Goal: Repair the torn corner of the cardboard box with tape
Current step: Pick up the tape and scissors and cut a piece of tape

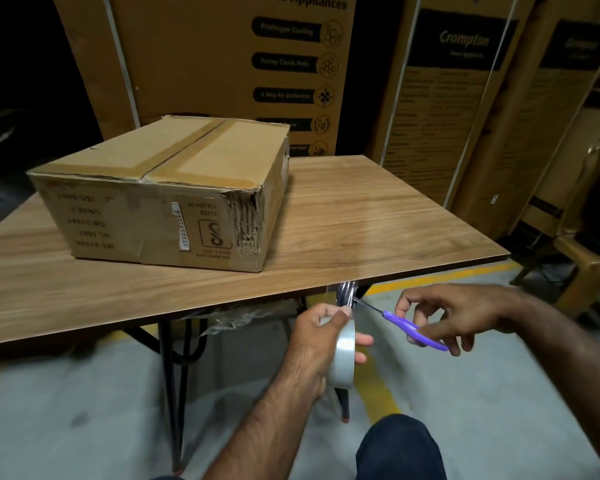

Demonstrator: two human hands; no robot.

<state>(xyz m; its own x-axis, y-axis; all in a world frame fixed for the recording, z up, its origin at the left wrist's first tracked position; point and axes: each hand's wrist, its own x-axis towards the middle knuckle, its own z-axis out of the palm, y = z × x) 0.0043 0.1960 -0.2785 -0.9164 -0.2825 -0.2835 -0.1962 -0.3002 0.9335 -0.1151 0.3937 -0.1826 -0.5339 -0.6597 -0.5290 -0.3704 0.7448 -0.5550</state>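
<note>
A brown cardboard box (160, 188) lies on the wooden table (378, 230), its near right corner (248, 220) torn and crumpled. Below the table's front edge, my left hand (321, 336) grips a roll of clear tape (343, 355). A strip of tape (346, 292) runs from the roll up to the table edge, where it is stuck. My right hand (454, 317) holds purple-handled scissors (413, 329), whose blades meet the strip just above the roll.
Tall printed appliance cartons (229, 64) stand behind the table. A wooden chair (589, 258) is at the right. Crumpled clear plastic (243, 318) hangs under the table by its black legs. Yellow lines mark the grey floor.
</note>
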